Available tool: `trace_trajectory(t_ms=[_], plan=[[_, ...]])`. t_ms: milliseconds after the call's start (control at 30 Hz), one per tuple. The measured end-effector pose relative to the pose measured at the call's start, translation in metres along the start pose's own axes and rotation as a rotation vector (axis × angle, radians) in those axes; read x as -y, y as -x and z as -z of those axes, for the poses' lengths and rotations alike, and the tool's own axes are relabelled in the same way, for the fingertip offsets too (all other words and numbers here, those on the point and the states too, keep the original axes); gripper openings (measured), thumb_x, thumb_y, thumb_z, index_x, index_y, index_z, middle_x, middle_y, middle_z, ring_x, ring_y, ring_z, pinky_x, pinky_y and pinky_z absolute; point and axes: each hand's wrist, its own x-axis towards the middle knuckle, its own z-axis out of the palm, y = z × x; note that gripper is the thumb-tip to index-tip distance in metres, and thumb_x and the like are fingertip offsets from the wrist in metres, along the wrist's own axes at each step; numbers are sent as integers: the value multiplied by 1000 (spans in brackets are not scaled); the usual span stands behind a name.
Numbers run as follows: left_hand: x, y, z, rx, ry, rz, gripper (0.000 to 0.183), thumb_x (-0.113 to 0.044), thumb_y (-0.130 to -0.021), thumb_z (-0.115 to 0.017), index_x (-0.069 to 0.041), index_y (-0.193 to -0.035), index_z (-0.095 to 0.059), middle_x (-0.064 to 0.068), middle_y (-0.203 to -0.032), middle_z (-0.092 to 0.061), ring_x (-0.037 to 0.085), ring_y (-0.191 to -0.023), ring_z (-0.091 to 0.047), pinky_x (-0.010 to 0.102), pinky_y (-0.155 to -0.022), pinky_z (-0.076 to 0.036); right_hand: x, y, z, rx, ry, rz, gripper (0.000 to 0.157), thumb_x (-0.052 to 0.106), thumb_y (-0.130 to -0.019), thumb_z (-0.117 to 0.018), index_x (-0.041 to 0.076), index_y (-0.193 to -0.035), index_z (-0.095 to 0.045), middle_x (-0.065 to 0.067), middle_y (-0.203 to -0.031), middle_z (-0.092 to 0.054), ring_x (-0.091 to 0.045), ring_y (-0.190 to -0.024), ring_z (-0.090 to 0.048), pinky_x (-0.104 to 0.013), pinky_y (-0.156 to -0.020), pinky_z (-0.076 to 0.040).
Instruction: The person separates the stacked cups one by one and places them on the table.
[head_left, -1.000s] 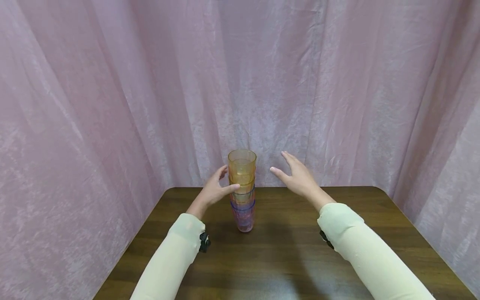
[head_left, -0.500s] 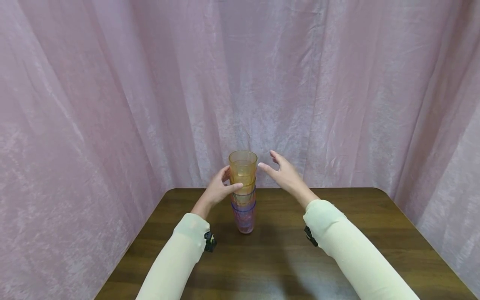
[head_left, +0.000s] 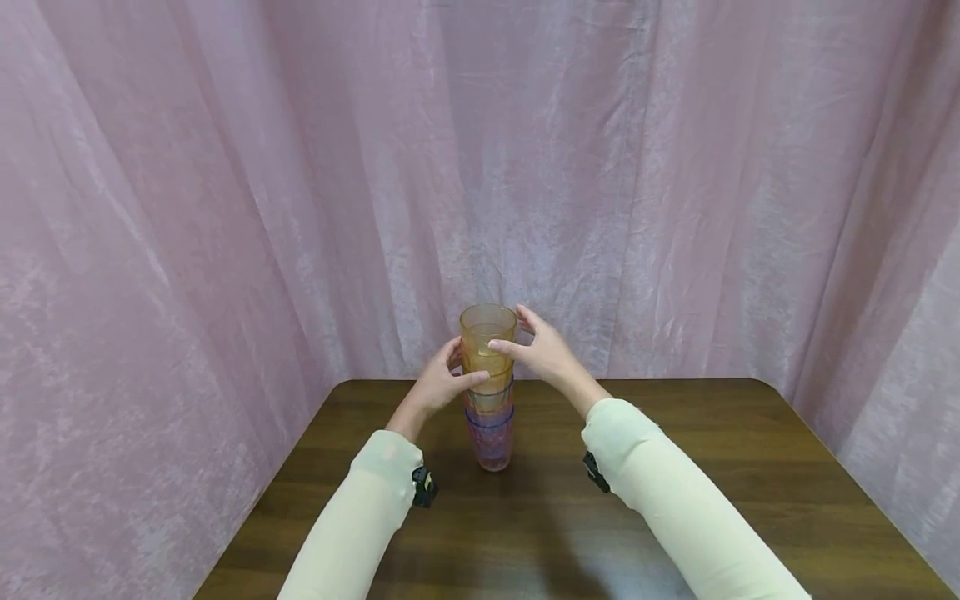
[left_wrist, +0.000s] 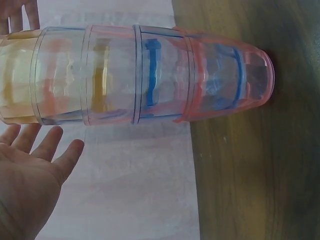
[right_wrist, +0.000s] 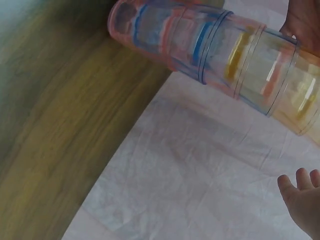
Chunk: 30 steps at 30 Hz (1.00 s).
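A tall stack of nested clear plastic cups stands upright on the wooden table. The top cup is yellow; pink and blue ones show lower down. My left hand holds the upper part from the left, thumb across the front and fingers behind. In the left wrist view, the fingers of that left hand reach the upper cups, the little finger apart. My right hand is at the top yellow cup, thumb in front of it. The right wrist view shows the right hand's fingers extended, apart from the stack.
The brown wooden table extends around the stack, with rounded far corners. Pink velvet curtain hangs behind and along both sides. A small black device sits at the left wrist, another black device at the right.
My right hand has moved left to the top cup, its thumb now in front of the yellow side. The left hand stays at the stack, which has not moved on the table.
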Motion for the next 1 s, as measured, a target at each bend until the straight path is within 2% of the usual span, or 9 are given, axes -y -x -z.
trace_trajectory(t_ms=[133,267,500,767,1000], plan=[[3,-1,-3,-22,-7,-13,83,-23,-87,-78,-11,-154,-31,14,-153,-42,36,-140,-38,56,-109,-36,2,-1,-3,6,-17,3,102,59,-84,-72,13,-159,-19,-16,-159,-29,-36,-144,-29,-58,-112,-30],[3,0,-4,-30,-9,-8,80,-24,-87,-78,-13,-153,-35,12,-151,-45,34,-138,-41,55,-108,-39,4,-2,-6,10,-30,6,104,58,-83,-73,13,-159,-19,-14,-160,-28,-35,-145,-28,-57,-113,-30],[0,2,-1,-3,-7,-6,76,-23,-88,-78,-12,-151,-38,12,-149,-47,35,-137,-43,54,-107,-39,11,-4,-10,8,-48,12,103,51,-83,-77,10,-159,-20,-15,-158,-31,-35,-144,-30,-54,-113,-31],[5,2,0,-23,-56,-19,73,-28,-87,-78,-19,-150,-43,7,-141,-55,30,-129,-51,51,-102,-45,12,-6,-13,16,-84,28,98,48,-84,-77,9,-157,-24,-5,-156,-39,-30,-145,-30,-52,-115,-29],[6,2,-1,-20,-44,-26,71,-25,-88,-77,-17,-150,-43,9,-142,-55,31,-128,-52,51,-102,-46,10,-5,-16,-5,-130,35,96,46,-84,-78,10,-156,-27,-5,-153,-43,-30,-142,-35,-50,-113,-32]])
